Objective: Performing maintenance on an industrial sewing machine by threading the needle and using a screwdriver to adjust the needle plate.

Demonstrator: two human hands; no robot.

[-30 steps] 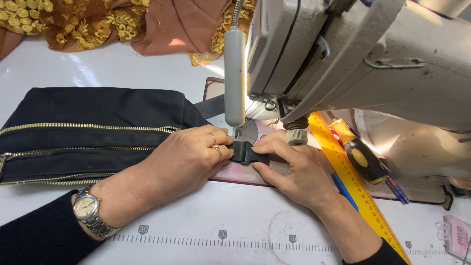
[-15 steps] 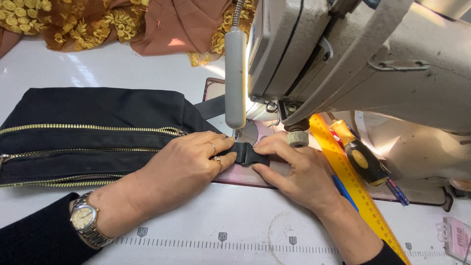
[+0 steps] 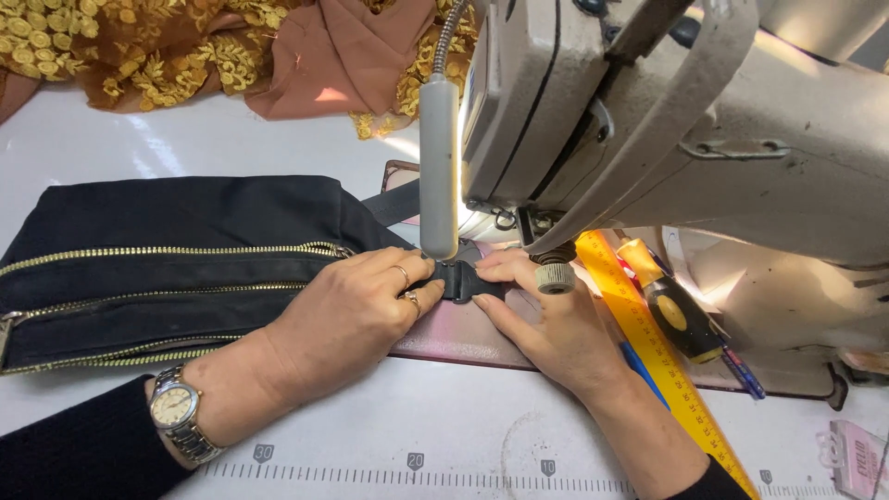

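A black bag (image 3: 176,259) with gold zippers lies on the white table, its black strap (image 3: 460,280) running under the head of a cream sewing machine (image 3: 667,120). My left hand (image 3: 347,315) lies flat on the bag's right end, fingertips pressing the strap from the left. My right hand (image 3: 546,319) presses the strap from the right, thumb and fingers beside the presser foot area. A slim lamp tube (image 3: 439,167) hangs in front and hides the needle.
Brown and gold embroidered fabric (image 3: 231,46) is piled at the back. A yellow ruler (image 3: 648,343), a yellow-and-black screwdriver (image 3: 667,301) and a blue pen (image 3: 644,370) lie right of my hands. A measuring scale (image 3: 417,470) runs along the table's front edge.
Both hands have stayed on the strap with only small finger shifts. The view has drifted slightly.
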